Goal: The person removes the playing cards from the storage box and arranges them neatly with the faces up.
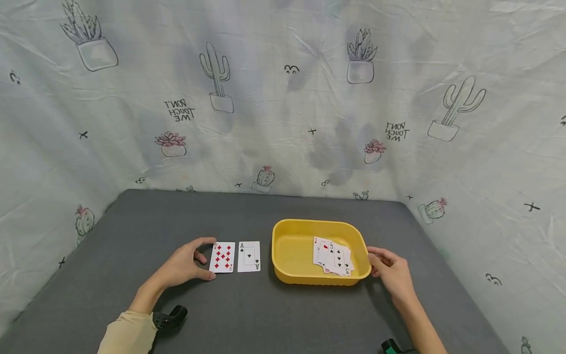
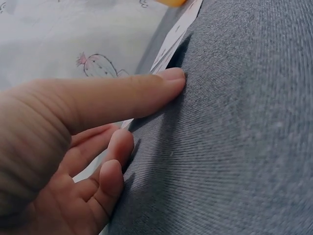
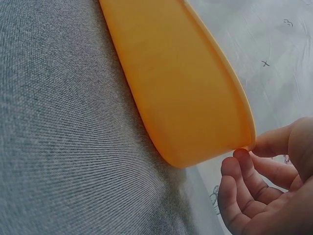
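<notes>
In the head view my left hand [image 1: 182,263] spans a nine of diamonds playing card [image 1: 222,257], index fingertip at its top edge and thumb at its bottom edge. An ace of clubs [image 1: 249,256] lies face up just right of it. In the left wrist view the thumb [image 2: 132,95] meets the card's edge. On the right, my right hand [image 1: 391,270] pinches the rim of a yellow plastic basket [image 1: 283,246]. Its fingertips sit under the lip in the right wrist view. Inside the basket is a small face-up pile with a three of clubs [image 1: 334,258] on top.
All this rests on a dark grey cloth-covered table [image 1: 247,319]. Behind and beside it hangs a pale curtain [image 1: 274,98] printed with cacti. A dark band [image 1: 170,318] is strapped at the left wrist, and another dark device [image 1: 393,347] shows by the right.
</notes>
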`<action>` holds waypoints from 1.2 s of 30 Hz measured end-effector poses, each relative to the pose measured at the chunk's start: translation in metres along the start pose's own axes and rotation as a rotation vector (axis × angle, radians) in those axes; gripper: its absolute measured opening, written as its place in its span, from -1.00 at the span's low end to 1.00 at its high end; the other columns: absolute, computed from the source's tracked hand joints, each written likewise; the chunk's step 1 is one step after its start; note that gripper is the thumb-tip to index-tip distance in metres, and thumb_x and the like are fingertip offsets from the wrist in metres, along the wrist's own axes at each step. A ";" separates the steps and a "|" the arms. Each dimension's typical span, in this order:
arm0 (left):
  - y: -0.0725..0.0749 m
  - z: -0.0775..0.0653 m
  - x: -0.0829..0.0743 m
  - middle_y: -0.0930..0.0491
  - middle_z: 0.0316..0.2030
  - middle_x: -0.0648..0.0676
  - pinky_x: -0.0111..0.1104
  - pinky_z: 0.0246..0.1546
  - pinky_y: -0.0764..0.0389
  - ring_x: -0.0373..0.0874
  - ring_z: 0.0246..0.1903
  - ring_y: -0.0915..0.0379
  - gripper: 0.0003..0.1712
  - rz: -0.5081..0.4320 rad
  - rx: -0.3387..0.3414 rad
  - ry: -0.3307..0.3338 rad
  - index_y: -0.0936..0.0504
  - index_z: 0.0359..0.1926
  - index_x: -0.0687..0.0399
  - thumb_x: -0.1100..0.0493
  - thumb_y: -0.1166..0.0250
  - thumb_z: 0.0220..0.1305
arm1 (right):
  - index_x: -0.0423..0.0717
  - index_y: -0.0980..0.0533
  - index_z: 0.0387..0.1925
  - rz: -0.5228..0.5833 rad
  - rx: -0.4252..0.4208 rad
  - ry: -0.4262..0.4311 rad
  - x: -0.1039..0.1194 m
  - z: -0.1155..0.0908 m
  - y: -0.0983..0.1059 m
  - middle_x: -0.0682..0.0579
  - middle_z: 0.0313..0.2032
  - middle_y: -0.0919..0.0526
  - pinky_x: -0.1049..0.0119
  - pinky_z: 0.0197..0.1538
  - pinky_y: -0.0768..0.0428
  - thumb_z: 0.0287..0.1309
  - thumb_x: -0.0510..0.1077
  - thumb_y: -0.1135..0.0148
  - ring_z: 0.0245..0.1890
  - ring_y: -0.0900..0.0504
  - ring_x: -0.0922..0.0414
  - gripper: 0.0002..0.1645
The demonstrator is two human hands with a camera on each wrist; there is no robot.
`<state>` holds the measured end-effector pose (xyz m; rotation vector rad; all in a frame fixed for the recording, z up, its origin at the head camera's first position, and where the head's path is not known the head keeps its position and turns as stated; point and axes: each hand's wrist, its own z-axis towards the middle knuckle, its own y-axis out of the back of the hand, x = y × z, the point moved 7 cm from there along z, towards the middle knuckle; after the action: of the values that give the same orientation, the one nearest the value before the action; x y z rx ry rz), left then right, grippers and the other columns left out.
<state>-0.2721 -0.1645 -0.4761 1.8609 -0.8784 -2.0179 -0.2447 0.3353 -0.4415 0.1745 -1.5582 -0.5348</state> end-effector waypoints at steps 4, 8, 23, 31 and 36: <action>0.000 0.001 -0.002 -0.50 -0.28 0.10 -0.22 -0.38 -0.40 -0.06 -0.45 -0.41 0.08 0.017 0.004 -0.006 -0.35 0.38 0.11 0.14 -0.68 -0.22 | -0.31 -0.53 0.14 0.009 0.006 0.003 0.002 0.000 0.001 -0.17 -0.18 -0.65 0.29 -0.32 -0.61 0.37 -0.12 -0.21 -0.39 -0.57 0.09 -0.57; 0.000 0.001 -0.003 -0.51 -0.27 0.10 -0.22 -0.37 -0.40 -0.06 -0.39 -0.41 0.08 0.020 0.006 -0.002 -0.35 0.38 0.13 0.15 -0.68 -0.22 | -0.30 -0.52 0.15 0.011 0.007 -0.006 0.001 0.002 0.001 -0.15 -0.19 -0.65 0.30 -0.31 -0.61 0.37 -0.11 -0.21 -0.39 -0.56 0.10 -0.56; -0.003 -0.002 -0.008 -0.50 -0.26 0.12 -0.24 -0.40 -0.38 -0.06 -0.48 -0.38 0.10 0.021 0.008 0.033 -0.31 0.39 0.19 0.19 -0.66 -0.20 | -0.29 -0.52 0.16 0.012 0.022 -0.012 -0.001 0.001 0.001 -0.17 -0.22 -0.64 0.29 -0.30 -0.61 0.38 -0.11 -0.19 -0.40 -0.55 0.10 -0.57; -0.004 -0.002 -0.007 -0.50 -0.26 0.13 -0.22 -0.41 -0.37 -0.06 -0.53 -0.34 0.10 0.021 0.008 0.036 -0.30 0.39 0.20 0.20 -0.66 -0.19 | -0.32 -0.52 0.14 0.014 0.022 -0.007 0.000 0.001 0.001 -0.18 -0.24 -0.65 0.28 -0.30 -0.61 0.39 -0.13 -0.18 -0.39 -0.56 0.07 -0.59; -0.003 -0.002 -0.008 -0.50 -0.22 0.14 -0.23 -0.40 -0.40 -0.07 -0.44 -0.39 0.12 0.045 -0.005 0.017 -0.27 0.41 0.21 0.16 -0.66 -0.17 | -0.33 -0.52 0.14 0.015 0.022 -0.007 0.001 0.000 0.001 -0.19 -0.24 -0.64 0.28 -0.30 -0.62 0.39 -0.14 -0.18 -0.40 -0.56 0.08 -0.59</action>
<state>-0.2687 -0.1583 -0.4709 1.8361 -0.9022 -1.9726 -0.2447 0.3356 -0.4398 0.1777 -1.5713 -0.5078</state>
